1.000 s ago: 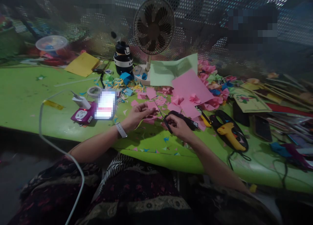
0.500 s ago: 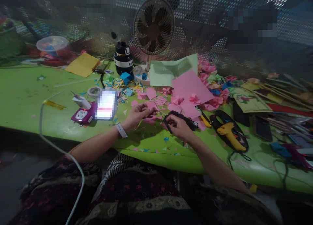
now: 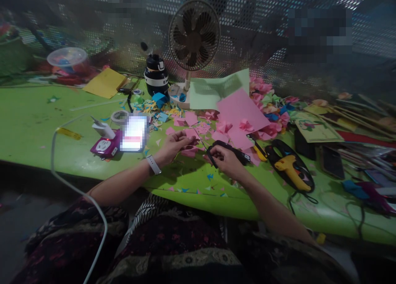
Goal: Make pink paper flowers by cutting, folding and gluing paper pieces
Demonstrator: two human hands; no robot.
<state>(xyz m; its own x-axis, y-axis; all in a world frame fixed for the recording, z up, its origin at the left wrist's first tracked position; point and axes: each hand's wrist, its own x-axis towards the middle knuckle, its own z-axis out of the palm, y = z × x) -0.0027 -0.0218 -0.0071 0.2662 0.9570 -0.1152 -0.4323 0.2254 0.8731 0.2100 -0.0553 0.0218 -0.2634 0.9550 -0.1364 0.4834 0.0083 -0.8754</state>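
Green table (image 3: 34, 127) runs the full width in front of me, cluttered esp. on the R side. Fan (image 3: 194, 38) stands at the back, approx. mid-table, facing the person. Pale green sheet (image 3: 208, 95) is propped by its base, w/ a big pink sheet (image 3: 243, 111) overlapping it lower R. Dark bottle (image 3: 155, 78) w/ a white band is upright just L of the fan.

Both hands are mid-table, near the front edge. R hand (image 3: 228, 161) is curled closed round the black handles of the scissors; L hand (image 3: 178, 146) has thumb & index brought together, other fingers loosely bent, pinching what looks like a sm. pink pc. White watch (image 3: 153, 164) on that wrist.

Lit phone (image 3: 134, 133) lies L of the hands; yellow glue gun (image 3: 291, 170) is off to the R.

Scissors (image 3: 213, 157) point up & L, blades at the sm. pink pc. (image 3: 191, 132); can't tell if they touch it. Tiny blue scraps (image 3: 210, 176) etc. dot the table below.
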